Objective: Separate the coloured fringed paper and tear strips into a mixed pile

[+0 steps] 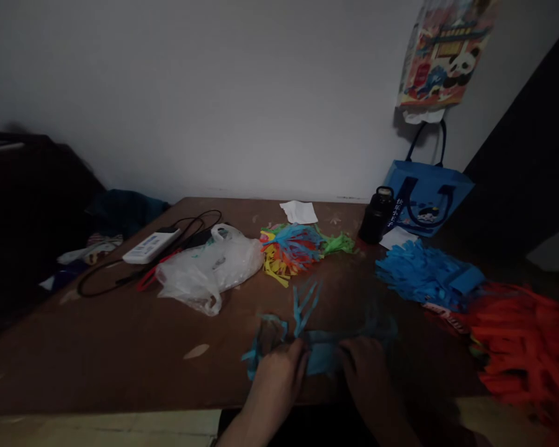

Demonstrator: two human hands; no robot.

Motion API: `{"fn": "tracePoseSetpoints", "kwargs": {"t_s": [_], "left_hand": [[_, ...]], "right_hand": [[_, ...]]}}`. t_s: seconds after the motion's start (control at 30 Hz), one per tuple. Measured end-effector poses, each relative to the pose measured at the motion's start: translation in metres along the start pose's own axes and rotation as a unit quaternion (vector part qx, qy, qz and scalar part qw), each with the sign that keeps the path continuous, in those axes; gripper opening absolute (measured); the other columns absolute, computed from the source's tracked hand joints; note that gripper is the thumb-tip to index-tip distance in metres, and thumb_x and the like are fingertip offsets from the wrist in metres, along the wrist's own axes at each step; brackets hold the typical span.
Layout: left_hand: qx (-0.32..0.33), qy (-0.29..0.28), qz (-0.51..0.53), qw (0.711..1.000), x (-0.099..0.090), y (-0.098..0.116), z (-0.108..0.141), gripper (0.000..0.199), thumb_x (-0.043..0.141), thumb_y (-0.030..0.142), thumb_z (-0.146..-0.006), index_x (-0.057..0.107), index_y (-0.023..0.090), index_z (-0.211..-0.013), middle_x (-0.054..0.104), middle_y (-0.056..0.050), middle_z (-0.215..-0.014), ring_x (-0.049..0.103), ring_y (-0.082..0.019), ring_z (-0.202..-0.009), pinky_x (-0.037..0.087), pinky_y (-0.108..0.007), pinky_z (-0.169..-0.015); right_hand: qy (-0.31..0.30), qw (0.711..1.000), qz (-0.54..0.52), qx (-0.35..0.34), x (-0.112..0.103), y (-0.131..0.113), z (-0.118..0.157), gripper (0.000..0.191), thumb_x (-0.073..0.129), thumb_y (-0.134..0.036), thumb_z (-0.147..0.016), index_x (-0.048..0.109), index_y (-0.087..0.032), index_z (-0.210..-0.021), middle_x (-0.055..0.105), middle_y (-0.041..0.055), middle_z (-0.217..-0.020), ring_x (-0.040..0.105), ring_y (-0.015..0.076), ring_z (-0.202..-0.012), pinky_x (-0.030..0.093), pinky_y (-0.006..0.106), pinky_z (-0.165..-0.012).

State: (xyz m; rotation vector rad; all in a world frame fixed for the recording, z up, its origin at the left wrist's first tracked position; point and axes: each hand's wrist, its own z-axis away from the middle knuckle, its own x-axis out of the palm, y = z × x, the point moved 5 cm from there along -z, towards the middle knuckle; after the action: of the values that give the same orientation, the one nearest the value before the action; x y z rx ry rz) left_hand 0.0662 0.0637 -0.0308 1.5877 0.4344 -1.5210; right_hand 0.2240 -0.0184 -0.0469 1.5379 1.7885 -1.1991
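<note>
A blue fringed strip [323,357] of thin paper or cloth lies near the table's front edge, with narrow tails spreading at its left end and upward. My left hand [281,366] is closed on it left of the middle, thumb and fingers pressed together. On the other side, my right hand [365,366] has its fingers curled over the same strip, slightly smeared by motion. Beyond my hands sits a bunch of multicoloured fringe tassels [295,248] in blue, orange, yellow and green.
Left on the brown table [121,354] lie a crumpled plastic bag [214,264], a white power strip [151,245] and dark cables. A black bottle [376,214], a blue tote bag [428,192], a blue fringe pile [423,273] and a red fringe pile [530,347] are right.
</note>
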Motion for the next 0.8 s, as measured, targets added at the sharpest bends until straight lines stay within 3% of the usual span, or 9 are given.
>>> {"fn": "tracePoseSetpoints", "kwargs": {"t_s": [0.13, 0.3, 0.4, 0.5, 0.63, 0.8], "left_hand": [[-0.041, -0.022, -0.029, 0.999, -0.001, 0.003, -0.018, 0.021, 0.045, 0.024, -0.097, 0.062, 0.019, -0.106, 0.075, -0.011, -0.097, 0.073, -0.028, -0.089, 0.055, -0.034, -0.073], [-0.066, -0.047, -0.053, 0.995, -0.003, 0.004, -0.031, 0.031, 0.043, 0.023, -0.096, 0.055, 0.016, -0.124, 0.076, -0.015, -0.093, 0.074, -0.031, -0.088, 0.055, -0.039, -0.07], [-0.07, -0.054, -0.057, 0.994, -0.005, 0.004, -0.034, 0.032, 0.043, 0.023, -0.096, 0.054, 0.017, -0.125, 0.075, -0.016, -0.095, 0.073, -0.031, -0.088, 0.055, -0.039, -0.071], [-0.072, -0.06, -0.057, 0.994, -0.005, 0.004, -0.036, 0.03, 0.044, 0.023, -0.095, 0.056, 0.017, -0.122, 0.076, -0.016, -0.094, 0.073, -0.031, -0.088, 0.055, -0.039, -0.072], [-0.072, -0.056, -0.052, 0.994, -0.004, 0.004, -0.038, 0.031, 0.044, 0.023, -0.095, 0.056, 0.017, -0.122, 0.076, -0.016, -0.092, 0.073, -0.032, -0.088, 0.055, -0.041, -0.071], [-0.064, -0.029, -0.038, 0.997, -0.009, 0.004, -0.031, 0.03, 0.045, 0.023, -0.095, 0.058, 0.014, -0.121, 0.075, -0.016, -0.092, 0.073, -0.031, -0.087, 0.055, -0.041, -0.072]], "right_hand": [[-0.025, 0.996, 0.072, 0.039, 0.01, -0.001, -0.011, 0.016, 0.054, -0.011, -0.088, 0.063, -0.02, -0.098, 0.071, 0.0055, -0.084, 0.065, 0.0237, -0.077, 0.039, 0.039, -0.077], [-0.028, 0.99, 0.13, 0.055, 0.017, 0.0, -0.017, 0.018, 0.056, -0.008, -0.087, 0.063, -0.016, -0.101, 0.069, 0.0065, -0.069, 0.062, 0.0232, -0.063, 0.035, 0.038, -0.069], [0.008, 0.988, 0.145, 0.051, 0.009, -0.002, -0.017, 0.021, 0.051, -0.008, -0.088, 0.062, -0.016, -0.104, 0.069, 0.0095, -0.081, 0.062, 0.0249, -0.074, 0.035, 0.04, -0.074], [0.077, 0.994, 0.07, -0.021, -0.007, -0.012, -0.013, 0.02, 0.046, -0.011, -0.091, 0.062, -0.02, -0.1, 0.067, 0.0088, -0.093, 0.058, 0.0252, -0.087, 0.035, 0.044, -0.085], [0.008, 0.987, -0.036, -0.155, -0.006, -0.028, -0.007, 0.021, 0.045, -0.017, -0.095, 0.06, -0.022, -0.082, 0.06, 0.0007, -0.076, 0.053, 0.0183, -0.075, 0.035, 0.037, -0.082], [0.003, 0.983, -0.019, -0.182, 0.008, -0.028, -0.008, 0.027, 0.042, -0.013, -0.095, 0.053, -0.021, -0.071, 0.055, -0.0003, -0.068, 0.049, 0.0176, -0.069, 0.034, 0.035, -0.079]]}}
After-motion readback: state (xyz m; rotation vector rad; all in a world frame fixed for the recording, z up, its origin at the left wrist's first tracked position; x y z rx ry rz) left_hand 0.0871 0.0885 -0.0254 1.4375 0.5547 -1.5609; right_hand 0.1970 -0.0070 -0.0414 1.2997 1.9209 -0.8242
